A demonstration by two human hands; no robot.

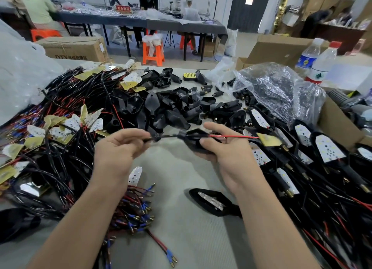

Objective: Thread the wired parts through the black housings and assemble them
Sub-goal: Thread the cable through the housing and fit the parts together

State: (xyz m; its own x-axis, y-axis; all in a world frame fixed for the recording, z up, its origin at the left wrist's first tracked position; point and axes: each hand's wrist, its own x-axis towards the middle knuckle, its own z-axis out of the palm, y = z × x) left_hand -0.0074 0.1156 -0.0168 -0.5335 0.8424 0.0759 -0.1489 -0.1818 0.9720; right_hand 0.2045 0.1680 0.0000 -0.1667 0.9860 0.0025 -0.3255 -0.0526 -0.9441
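My right hand grips a black housing above the middle of the table. A wire runs through that housing: its red and black leads come out on the right and end at a gold-backed LED board. My left hand pinches the black sleeved end of the same wire where it leaves the housing's stem on the left. The wire is stretched almost level between the two hands.
A heap of wired LED boards lies at the left and loose black housings fill the middle back. Assembled units pile up at the right, one lying near my right forearm. Plastic bag, bottles and boxes stand behind.
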